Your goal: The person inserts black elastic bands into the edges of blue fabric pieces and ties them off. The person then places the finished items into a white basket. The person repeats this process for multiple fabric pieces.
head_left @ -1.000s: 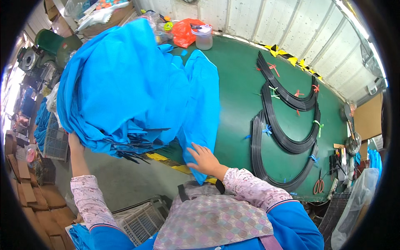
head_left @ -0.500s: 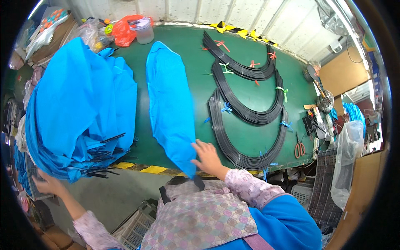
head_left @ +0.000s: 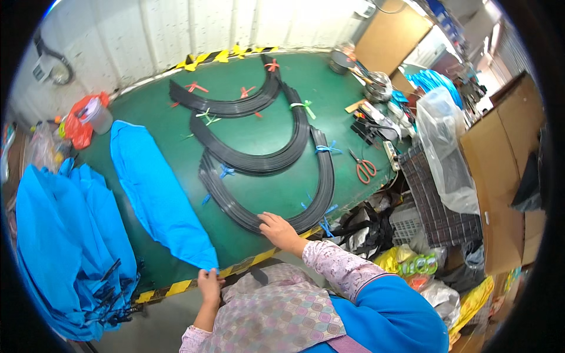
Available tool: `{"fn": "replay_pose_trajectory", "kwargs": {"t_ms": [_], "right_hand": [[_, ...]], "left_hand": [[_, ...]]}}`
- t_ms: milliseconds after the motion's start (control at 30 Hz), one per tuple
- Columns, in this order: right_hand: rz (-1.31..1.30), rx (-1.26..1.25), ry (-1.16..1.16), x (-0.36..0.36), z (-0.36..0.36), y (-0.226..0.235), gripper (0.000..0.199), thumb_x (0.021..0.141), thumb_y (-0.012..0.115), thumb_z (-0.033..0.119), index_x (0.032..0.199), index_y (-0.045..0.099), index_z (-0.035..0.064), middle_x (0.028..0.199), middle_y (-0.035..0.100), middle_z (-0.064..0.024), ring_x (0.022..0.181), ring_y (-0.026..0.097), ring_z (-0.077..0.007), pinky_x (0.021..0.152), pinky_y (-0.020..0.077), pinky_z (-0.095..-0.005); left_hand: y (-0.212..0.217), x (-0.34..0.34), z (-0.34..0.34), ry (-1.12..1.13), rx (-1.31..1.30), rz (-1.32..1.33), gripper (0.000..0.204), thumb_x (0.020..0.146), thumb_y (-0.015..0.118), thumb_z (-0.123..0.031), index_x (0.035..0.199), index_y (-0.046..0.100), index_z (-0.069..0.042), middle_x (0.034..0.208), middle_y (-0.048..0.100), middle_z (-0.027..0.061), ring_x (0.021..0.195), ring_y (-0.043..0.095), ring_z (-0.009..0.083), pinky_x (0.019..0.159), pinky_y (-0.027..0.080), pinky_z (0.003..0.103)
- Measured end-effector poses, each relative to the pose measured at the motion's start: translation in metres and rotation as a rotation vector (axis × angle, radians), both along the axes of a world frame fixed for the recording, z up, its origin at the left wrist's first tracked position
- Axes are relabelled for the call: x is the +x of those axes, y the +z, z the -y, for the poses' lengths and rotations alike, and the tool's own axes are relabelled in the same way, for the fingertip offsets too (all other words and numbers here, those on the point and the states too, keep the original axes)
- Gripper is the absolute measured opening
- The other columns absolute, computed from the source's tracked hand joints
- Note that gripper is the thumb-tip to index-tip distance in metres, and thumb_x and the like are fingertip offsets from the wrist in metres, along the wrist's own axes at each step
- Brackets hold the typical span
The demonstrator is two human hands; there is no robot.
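A long blue fabric piece (head_left: pixel 162 191) lies slantwise on the green table, its narrow near end at the table's front edge. My left hand (head_left: pixel 209 287) pinches that near tip between thumb and fingers. To the right, my right hand (head_left: pixel 281 232) is open, fingertips at the lower edge of the nearest bundle of black curved strips (head_left: pixel 235 207), tied with blue ties. I cannot tell whether it presses on them. Two more bundles lie beyond it: a middle bundle (head_left: pixel 259 163) with green ties and a far bundle (head_left: pixel 226 108) with red ones.
A heap of blue fabric (head_left: pixel 67 235) with black strip ends covers the table's left end. Behind it stand a plastic cup (head_left: pixel 100 117) and a red bag (head_left: pixel 79 136). Red-handled scissors (head_left: pixel 365 170) lie at the right, near tools and a power strip (head_left: pixel 391 155). Cardboard (head_left: pixel 500 194) stands farther right.
The view has swung right. My left hand has come from beside the blue heap to the long piece's near tip. My right hand has left that piece and moved to the black strips.
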State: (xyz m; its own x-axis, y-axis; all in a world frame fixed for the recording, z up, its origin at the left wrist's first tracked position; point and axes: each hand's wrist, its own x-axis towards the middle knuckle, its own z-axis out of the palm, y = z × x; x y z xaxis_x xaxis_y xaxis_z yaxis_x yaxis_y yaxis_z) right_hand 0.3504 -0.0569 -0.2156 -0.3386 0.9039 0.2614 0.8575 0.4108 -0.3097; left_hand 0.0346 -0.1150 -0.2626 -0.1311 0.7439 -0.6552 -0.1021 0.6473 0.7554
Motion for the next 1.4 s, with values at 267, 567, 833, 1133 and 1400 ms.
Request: {"fn": "replay_pose_trajectory", "kwargs": {"t_ms": [267, 567, 833, 1133, 1400], "right_hand": [[0.1, -0.236, 0.23, -0.039, 0.049, 0.154, 0.046, 0.085, 0.056, 0.01, 0.13, 0.051, 0.0071, 0.083, 0.062, -0.007, 0.066, 0.066, -0.0273, 0.051, 0.0506, -0.0397], [0.447, -0.131, 0.454, -0.021, 0.095, 0.217, 0.043, 0.081, 0.06, 0.022, 0.124, 0.062, 0.0164, 0.069, 0.053, 0.0024, 0.057, 0.058, -0.0143, 0.046, 0.0424, -0.0307], [0.63, -0.1, 0.593, -0.018, 0.082, 0.262, 0.039, 0.081, 0.058, 0.021, 0.118, 0.066, 0.013, 0.068, 0.051, 0.0019, 0.058, 0.057, -0.0141, 0.047, 0.0437, -0.03], [0.635, -0.128, 0.635, -0.05, 0.073, 0.267, 0.037, 0.082, 0.058, 0.021, 0.116, 0.064, 0.0104, 0.069, 0.054, 0.0001, 0.06, 0.06, -0.0161, 0.048, 0.0446, -0.0315], [0.651, -0.171, 0.646, -0.061, 0.072, 0.264, 0.029, 0.082, 0.061, 0.022, 0.109, 0.064, 0.0104, 0.068, 0.055, -0.0008, 0.058, 0.061, -0.0178, 0.048, 0.0458, -0.0319]], "left_hand": [[-0.013, -0.015, -0.025, 0.363, 0.444, -0.024, 0.016, 0.097, 0.055, -0.011, 0.106, 0.045, -0.003, 0.102, 0.053, 0.0104, 0.091, 0.062, 0.0249, 0.081, 0.057, 0.039], [0.086, -0.014, -0.055, 0.493, 0.458, 0.473, 0.058, 0.091, 0.048, 0.011, 0.143, 0.025, 0.002, 0.125, 0.053, 0.0202, 0.109, 0.061, 0.0309, 0.096, 0.056, 0.045], [0.1, -0.025, -0.037, 0.485, 0.42, 0.521, 0.063, 0.093, 0.041, 0.013, 0.151, 0.02, 0.0, 0.133, 0.051, 0.0173, 0.114, 0.059, 0.0254, 0.099, 0.054, 0.041], [0.104, -0.025, -0.035, 0.487, 0.421, 0.426, 0.06, 0.094, 0.039, 0.012, 0.151, 0.023, 0.002, 0.129, 0.055, 0.0183, 0.11, 0.063, 0.0255, 0.097, 0.055, 0.038], [0.101, -0.028, -0.036, 0.454, 0.382, 0.406, 0.055, 0.093, 0.039, 0.013, 0.147, 0.031, 0.004, 0.126, 0.056, 0.0192, 0.109, 0.065, 0.0289, 0.094, 0.057, 0.036]]}}
